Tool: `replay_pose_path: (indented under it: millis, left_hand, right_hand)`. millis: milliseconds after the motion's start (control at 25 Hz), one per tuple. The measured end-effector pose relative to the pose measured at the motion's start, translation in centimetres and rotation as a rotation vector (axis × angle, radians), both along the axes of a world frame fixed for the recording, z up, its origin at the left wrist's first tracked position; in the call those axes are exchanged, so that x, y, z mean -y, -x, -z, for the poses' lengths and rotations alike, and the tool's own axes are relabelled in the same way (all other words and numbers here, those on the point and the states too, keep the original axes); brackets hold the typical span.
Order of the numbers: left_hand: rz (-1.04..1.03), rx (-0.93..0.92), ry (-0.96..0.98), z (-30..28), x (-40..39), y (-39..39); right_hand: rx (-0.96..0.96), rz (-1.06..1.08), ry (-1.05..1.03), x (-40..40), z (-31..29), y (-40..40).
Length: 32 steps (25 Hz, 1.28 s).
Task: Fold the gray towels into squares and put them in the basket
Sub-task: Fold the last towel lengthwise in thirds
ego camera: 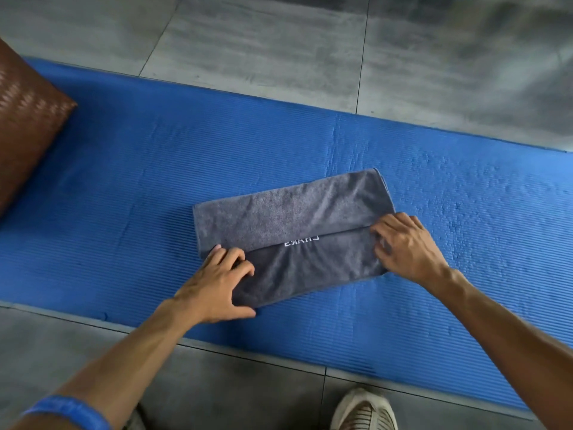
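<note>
A gray towel [288, 212] lies on the blue mat [139, 169], folded into a long rectangle with a flap laid over its far half. White lettering shows at the flap's edge. My left hand [217, 283] pinches the towel's near left corner, fingers curled on the cloth. At the towel's right end my right hand [406, 246] grips the edge of the fold. A brown woven basket [24, 119] stands at the far left of the mat, only partly in view.
The blue ribbed mat runs across a gray tiled floor [279, 41]. My shoe [366, 411] stands on the floor just in front of the mat's near edge. A blue wristband [68, 408] is on my left wrist.
</note>
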<state>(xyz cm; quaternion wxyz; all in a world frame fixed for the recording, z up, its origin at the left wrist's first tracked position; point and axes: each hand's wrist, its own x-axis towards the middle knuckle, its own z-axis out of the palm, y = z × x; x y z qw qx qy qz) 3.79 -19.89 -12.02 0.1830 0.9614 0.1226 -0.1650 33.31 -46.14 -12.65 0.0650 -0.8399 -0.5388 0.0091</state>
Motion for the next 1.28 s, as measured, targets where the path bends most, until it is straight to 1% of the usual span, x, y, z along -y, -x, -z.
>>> replay_pose_path:
  millis: [40,80,160,200,280,360,400,440,520,640,720,800,920,1080,1280]
  left_hand:
    - [0.028,0.006,-0.029,0.3,0.1,0.7]
    - [0.07,0.012,-0.075,0.2,0.2,1.3]
    - [0.092,0.012,-0.154,0.3,0.3,1.9]
    - [0.071,0.029,-0.172,0.4,0.6,2.0]
    - [-0.029,0.018,-0.147,0.3,1.3,2.0]
    - [-0.138,0.025,-0.051,0.0,1.0,1.7]
    - [-0.156,0.041,0.011,-0.3,0.3,1.7]
    - [-0.184,0.051,0.079,-0.8,-0.5,1.6]
    - [-0.35,0.094,0.226,-1.8,-2.3,1.7]
    - [-0.64,0.158,0.347,-2.6,-5.2,1.8]
    - [-0.767,0.202,0.388,-2.8,-6.6,1.4]
    - [-0.894,0.239,0.436,-2.7,-7.4,0.8]
    - [-1.016,0.248,0.509,-2.2,-8.0,-0.5]
    - [-1.068,0.231,0.467,-1.6,-8.3,-1.9]
    - [-1.088,0.246,0.448,-0.9,-8.6,-2.8]
  right_hand:
    - [-0.028,-0.093,0.044,0.8,0.1,0.2]
    - [-0.068,-0.156,0.133,1.7,0.1,0.4]
    - [-0.097,-0.164,0.291,3.2,0.3,0.3]
    - [-0.084,-0.135,0.319,3.5,0.4,0.4]
    - [-0.003,-0.093,0.298,3.5,0.8,0.6]
    - [0.064,-0.068,0.225,3.2,0.7,0.5]
    - [0.059,-0.062,0.168,3.2,0.7,0.2]
    - [0.014,-0.043,0.101,3.1,0.6,-0.1]
    - [-0.177,0.054,-0.052,2.6,-0.2,-1.3]
    - [-0.493,0.34,-0.229,0.4,-1.5,-3.5]
    - [-0.62,0.513,-0.292,-1.8,-2.4,-4.7]
    - [-0.682,0.622,-0.308,-3.8,-2.4,-5.5]
    - [-0.678,0.73,-0.246,-6.2,-1.2,-6.3]
    - [-0.631,0.789,-0.18,-7.3,-0.3,-6.4]
    - [-0.545,0.806,-0.155,-7.9,0.4,-6.7]
